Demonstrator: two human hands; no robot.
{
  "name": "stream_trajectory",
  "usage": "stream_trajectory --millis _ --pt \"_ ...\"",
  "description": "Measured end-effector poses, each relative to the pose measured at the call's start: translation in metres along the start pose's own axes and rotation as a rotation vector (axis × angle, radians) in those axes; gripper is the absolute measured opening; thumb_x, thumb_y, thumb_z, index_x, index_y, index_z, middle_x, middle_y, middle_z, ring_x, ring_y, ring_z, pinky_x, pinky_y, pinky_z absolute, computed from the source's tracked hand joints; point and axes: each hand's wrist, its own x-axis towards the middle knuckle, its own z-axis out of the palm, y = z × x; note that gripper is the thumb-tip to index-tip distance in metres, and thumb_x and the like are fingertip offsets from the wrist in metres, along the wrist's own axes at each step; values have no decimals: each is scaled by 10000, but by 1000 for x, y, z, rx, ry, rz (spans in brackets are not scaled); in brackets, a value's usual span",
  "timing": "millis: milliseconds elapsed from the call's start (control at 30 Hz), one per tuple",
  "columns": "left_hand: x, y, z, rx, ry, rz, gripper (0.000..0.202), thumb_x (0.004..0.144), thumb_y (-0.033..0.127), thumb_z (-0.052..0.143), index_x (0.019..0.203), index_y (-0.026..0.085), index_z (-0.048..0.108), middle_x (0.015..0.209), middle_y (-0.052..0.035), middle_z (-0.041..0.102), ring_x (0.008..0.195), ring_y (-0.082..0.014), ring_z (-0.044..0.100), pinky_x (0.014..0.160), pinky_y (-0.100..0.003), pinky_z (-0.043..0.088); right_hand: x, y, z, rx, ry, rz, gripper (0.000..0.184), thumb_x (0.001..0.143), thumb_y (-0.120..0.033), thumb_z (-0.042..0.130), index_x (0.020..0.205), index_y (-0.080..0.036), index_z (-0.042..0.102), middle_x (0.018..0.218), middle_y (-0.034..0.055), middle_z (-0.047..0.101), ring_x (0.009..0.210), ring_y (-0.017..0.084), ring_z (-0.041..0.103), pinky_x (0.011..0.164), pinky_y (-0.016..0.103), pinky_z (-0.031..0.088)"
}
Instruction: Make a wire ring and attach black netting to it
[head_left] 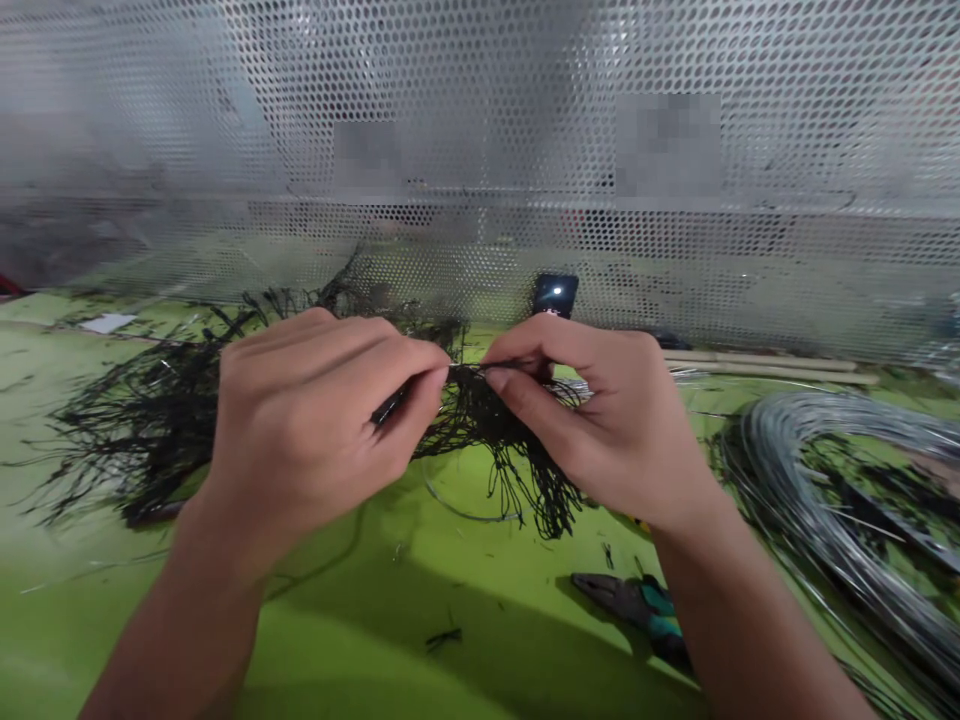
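Note:
My left hand [315,420] and my right hand [600,400] meet near the middle, thumb and forefinger of each closed in a pinch. A short stretch of thin pale wire [466,366] runs between the two pinches, and both hands grip it. Black knotted cord mesh [480,405] hangs just below the wire, its loose loops drooping under my right fingers. A larger tangle of the black cord [150,420] lies on the green table left of and behind my left hand. How the cord joins the wire is hidden by my fingers.
Pliers with teal-and-black handles [637,605] lie near my right forearm. A large coil of silvery wire [795,480] rests at the right. Behind stands a perforated metal panel [480,120], with a dark phone-like device [555,292] against it. Cord scraps [444,637] dot the green table [337,640].

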Motion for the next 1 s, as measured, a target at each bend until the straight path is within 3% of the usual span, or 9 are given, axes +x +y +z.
stream_trajectory --millis 167,300,400,533,667,733,800,900,1000 --pt "2 6 6 22 16 -70 111 901 144 695 873 251 692 674 23 679 594 -178 603 611 -351 483 -1 -3 10 -71 0 -113 181 890 -36 612 915 -151 749 745 -9 712 649 127 612 597 276 416" --pt "-1 4 7 45 41 -126 121 911 133 688 896 251 706 721 15 714 654 -180 644 634 -336 477 0 -1 12 34 -133 -124 201 905 -35 597 929 -162 750 792 -7 722 687 125 613 624 262 431" --pt "-7 -13 9 105 67 -204 103 927 166 694 953 254 742 768 18 730 673 -169 639 611 -319 419 3 9 1 182 -222 3 143 929 -85 624 888 -179 725 753 -26 675 656 109 565 589 246 416" --pt "-18 -46 19 108 111 -312 101 967 253 666 946 270 764 759 26 720 655 -155 607 640 -306 418 7 29 -18 294 -201 113 123 932 -149 648 832 -200 699 706 -37 609 638 107 514 579 256 386" --pt "-29 -78 27 110 120 -405 136 986 278 625 953 250 754 821 26 732 675 -146 598 695 -318 438 10 47 -26 476 56 231 58 873 -182 701 847 -214 742 751 -7 695 676 134 590 633 282 440" --pt "-38 -95 22 139 115 -574 158 997 337 615 981 253 748 926 21 751 832 -176 660 819 -365 446 12 56 -30 517 259 335 34 814 -189 732 812 -218 749 738 3 694 656 141 575 616 290 429" --pt "-50 -114 10 157 141 -665 215 1029 362 568 1058 235 738 1013 -15 747 1025 -248 682 941 -463 413 13 66 -38 534 442 413 31 761 -197 740 757 -225 727 684 -2 638 622 144 529 561 289 382" --pt "-75 -139 -8 129 263 -808 265 1029 411 559 1187 238 683 1187 -57 730 1329 -388 562 1046 -656 254 13 80 -54 545 599 443 33 741 -209 698 730 -226 671 635 -15 533 578 141 462 504 292 302" --pt "-98 -159 -19 -57 281 -874 268 969 457 599 957 203 683 1039 -84 740 1461 -466 427 1000 -721 216 12 89 -65 548 656 468 47 744 -224 679 760 -223 635 636 -23 515 562 133 445 492 291 282"
